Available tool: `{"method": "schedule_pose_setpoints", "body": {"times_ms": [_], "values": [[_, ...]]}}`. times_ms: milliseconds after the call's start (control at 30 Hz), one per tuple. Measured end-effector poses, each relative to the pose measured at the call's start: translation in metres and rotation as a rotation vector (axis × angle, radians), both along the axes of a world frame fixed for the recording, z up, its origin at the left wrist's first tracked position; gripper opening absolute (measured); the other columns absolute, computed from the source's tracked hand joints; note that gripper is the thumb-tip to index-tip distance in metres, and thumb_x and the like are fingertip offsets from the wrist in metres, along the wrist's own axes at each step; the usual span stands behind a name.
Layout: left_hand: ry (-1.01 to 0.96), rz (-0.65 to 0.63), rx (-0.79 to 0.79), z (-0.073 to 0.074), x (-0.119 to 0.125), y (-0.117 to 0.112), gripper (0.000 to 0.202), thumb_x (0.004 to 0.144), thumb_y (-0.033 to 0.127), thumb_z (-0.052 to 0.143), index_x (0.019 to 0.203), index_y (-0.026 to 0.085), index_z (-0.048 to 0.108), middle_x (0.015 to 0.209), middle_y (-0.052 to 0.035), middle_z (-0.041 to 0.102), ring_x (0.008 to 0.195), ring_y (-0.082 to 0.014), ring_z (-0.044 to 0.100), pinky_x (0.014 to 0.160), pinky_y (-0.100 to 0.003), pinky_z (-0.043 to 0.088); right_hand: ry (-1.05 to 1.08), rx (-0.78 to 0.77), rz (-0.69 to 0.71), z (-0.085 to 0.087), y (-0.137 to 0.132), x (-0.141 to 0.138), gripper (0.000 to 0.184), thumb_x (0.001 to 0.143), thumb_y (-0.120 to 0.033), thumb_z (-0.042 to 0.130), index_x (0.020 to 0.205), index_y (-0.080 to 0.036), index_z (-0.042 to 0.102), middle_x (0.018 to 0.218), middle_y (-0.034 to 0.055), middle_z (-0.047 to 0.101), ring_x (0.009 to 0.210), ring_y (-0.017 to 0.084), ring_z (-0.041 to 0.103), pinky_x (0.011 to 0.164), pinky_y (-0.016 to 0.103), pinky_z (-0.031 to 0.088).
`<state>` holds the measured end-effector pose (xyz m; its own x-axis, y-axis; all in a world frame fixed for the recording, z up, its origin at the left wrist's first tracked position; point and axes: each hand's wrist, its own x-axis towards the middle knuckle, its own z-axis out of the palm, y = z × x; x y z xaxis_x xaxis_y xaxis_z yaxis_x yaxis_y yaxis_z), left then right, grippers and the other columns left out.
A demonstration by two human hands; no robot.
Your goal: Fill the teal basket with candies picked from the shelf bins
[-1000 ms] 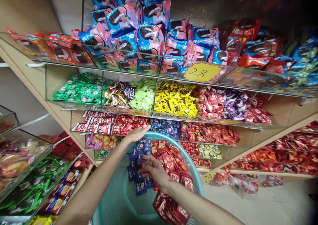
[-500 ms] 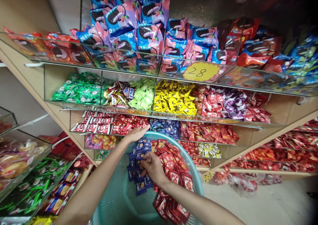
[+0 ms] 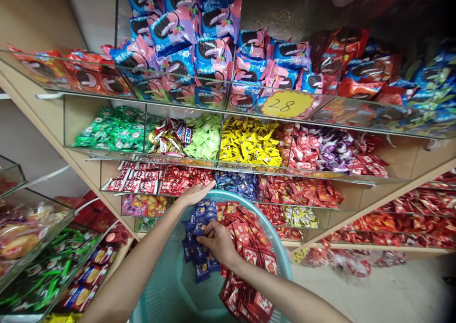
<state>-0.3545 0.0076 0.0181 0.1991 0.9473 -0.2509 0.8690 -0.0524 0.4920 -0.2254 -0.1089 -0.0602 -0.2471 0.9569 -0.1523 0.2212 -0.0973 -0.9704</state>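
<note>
A teal plastic basket [image 3: 167,285] tilts against the shelf front, holding blue candy packets [image 3: 199,259] and red snack packets [image 3: 249,289]. My right hand [image 3: 217,242] is inside the basket with its fingers curled onto the blue packets, pinching some of them. My left hand [image 3: 195,193] lies flat with fingers together on the basket's far rim, next to the glass bin of red packets [image 3: 183,178]. A bin of dark blue candies [image 3: 238,183] sits just beyond the rim.
Glass-fronted bins fill the wooden shelves: green [image 3: 114,128], light green [image 3: 206,137], yellow [image 3: 251,145] and red-purple sweets [image 3: 327,149]. Cookie packs [image 3: 199,52] pile above, behind a yellow "28" tag [image 3: 285,104]. More bins [image 3: 39,261] stand at the left.
My right hand has slid up over the blue packets and its spread fingers have curled closed on them. My left hand has stayed on the rim.
</note>
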Motion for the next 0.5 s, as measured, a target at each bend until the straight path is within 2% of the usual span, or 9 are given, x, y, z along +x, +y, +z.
{"method": "schedule_pose_setpoints", "body": {"times_ms": [100, 267, 500], "values": [[0.005, 0.000, -0.001, -0.0021, -0.0005, 0.0010, 0.080, 0.071, 0.075, 0.008, 0.092, 0.025, 0.067, 0.105, -0.0089, 0.064, 0.095, -0.0300, 0.056, 0.077, -0.038, 0.041, -0.071, 0.059, -0.002, 0.0011, 0.0014, 0.0005, 0.030, 0.064, -0.043, 0.065, 0.072, -0.020, 0.048, 0.048, -0.0082, 0.049, 0.031, 0.006, 0.039, 0.032, 0.019, 0.023], [0.013, 0.012, 0.001, -0.0037, -0.0002, 0.0020, 0.080, 0.071, 0.075, 0.008, 0.087, 0.024, 0.068, 0.102, -0.0081, 0.065, 0.095, -0.0299, 0.057, 0.077, -0.038, 0.041, -0.220, 0.207, -0.032, 0.0087, 0.0055, 0.0036, 0.020, 0.063, -0.028, 0.068, 0.066, -0.018, 0.050, 0.049, -0.0079, 0.047, 0.043, 0.006, 0.042, 0.042, 0.018, 0.026], [0.009, 0.014, -0.002, -0.0024, -0.0004, 0.0014, 0.080, 0.071, 0.074, 0.009, 0.085, 0.022, 0.069, 0.100, -0.0083, 0.066, 0.093, -0.0296, 0.058, 0.075, -0.036, 0.041, -0.337, 0.215, -0.042, 0.0067, 0.0073, 0.0054, 0.019, 0.062, -0.025, 0.067, 0.069, -0.019, 0.050, 0.053, -0.0077, 0.047, 0.048, 0.007, 0.043, 0.044, 0.018, 0.026]]}}
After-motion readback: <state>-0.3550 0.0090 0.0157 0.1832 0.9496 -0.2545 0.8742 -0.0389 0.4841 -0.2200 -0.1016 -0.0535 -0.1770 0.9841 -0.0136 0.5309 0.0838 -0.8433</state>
